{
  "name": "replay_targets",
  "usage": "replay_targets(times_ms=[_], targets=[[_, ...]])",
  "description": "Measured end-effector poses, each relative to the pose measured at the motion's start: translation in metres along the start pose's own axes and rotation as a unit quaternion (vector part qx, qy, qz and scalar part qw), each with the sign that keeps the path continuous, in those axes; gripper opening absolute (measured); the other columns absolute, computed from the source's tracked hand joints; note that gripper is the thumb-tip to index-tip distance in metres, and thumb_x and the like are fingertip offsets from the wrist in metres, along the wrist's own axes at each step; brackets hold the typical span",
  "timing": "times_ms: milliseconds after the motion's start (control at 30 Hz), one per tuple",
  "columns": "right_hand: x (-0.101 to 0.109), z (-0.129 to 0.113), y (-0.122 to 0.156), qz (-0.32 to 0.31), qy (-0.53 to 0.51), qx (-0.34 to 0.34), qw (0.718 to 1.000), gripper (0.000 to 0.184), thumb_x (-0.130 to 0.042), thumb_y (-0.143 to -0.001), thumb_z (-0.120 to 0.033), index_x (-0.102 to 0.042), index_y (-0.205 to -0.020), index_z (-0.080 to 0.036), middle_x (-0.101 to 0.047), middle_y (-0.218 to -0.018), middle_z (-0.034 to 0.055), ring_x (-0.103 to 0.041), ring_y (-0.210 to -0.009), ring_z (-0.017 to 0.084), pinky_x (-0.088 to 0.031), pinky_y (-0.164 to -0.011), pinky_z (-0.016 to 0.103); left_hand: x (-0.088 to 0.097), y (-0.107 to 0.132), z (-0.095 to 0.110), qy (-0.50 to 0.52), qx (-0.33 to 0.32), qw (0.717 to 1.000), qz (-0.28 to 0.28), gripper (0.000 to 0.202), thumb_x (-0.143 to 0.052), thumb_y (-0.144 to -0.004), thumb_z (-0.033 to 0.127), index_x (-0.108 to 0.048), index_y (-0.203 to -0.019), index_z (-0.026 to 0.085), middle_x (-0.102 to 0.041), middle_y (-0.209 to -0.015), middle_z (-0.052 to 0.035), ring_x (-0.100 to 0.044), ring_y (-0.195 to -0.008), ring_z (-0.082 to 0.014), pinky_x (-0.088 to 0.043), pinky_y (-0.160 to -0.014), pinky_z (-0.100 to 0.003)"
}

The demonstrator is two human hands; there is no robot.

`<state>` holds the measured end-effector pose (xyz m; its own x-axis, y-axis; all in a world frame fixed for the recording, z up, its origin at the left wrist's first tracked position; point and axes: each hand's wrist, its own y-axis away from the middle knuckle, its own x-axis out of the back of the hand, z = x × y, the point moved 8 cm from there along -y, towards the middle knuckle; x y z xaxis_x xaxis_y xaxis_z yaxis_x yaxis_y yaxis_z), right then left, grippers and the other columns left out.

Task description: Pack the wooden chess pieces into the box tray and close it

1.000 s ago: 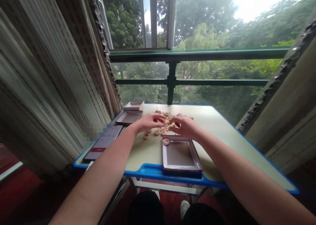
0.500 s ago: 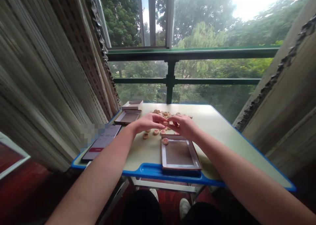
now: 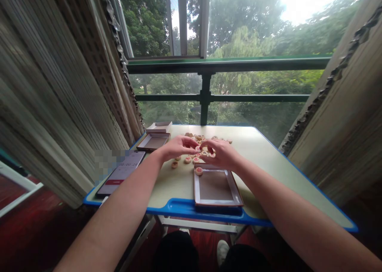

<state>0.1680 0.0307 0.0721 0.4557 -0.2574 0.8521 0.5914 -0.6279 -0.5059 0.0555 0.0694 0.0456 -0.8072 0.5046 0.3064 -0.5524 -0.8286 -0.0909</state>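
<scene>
Round wooden Chinese chess pieces (image 3: 196, 160) with red or dark characters lie spread around and beyond my hands. My left hand (image 3: 178, 147) pinches one red-marked chess piece (image 3: 198, 148) at its fingertips, over the scattered ones. Just to the right, my right hand (image 3: 222, 152) is curved with thumb and fingers apart, and nothing shows in its grip; some pieces sit close under its fingers. Below it lies a shallow open box (image 3: 217, 186), with one red-marked piece (image 3: 198, 171) in its upper left corner.
At the far left of the blue-edged table (image 3: 286, 184) stand two more shallow box parts, one brown-rimmed (image 3: 153, 141) and one pale (image 3: 159, 127). A phone (image 3: 123, 172) showing a timer lies at the left edge, beside my left forearm. Curtains hang on both sides.
My fingertips were together around a piece; now they are apart, with the piece at my left fingertips. My right hand's fingers have opened. The view has shifted slightly.
</scene>
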Motion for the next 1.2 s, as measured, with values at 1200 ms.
replay_targets(times_ms=[1200], targets=[[-0.019, -0.014, 0.007, -0.174, -0.048, -0.039, 0.983, 0.022, -0.066, -0.068, -0.040, -0.065, -0.075, -0.020, -0.058, -0.062, -0.0011, -0.042, -0.049, 0.008, -0.025, -0.046, 0.020, -0.001, 0.002, 0.000, -0.005, 0.016, 1.000, -0.014, 0.030, -0.064, -0.059, 0.011, -0.067, -0.089, 0.010, -0.069, -0.079, -0.0072, -0.062, -0.077, -0.0155, -0.047, -0.070, -0.027]])
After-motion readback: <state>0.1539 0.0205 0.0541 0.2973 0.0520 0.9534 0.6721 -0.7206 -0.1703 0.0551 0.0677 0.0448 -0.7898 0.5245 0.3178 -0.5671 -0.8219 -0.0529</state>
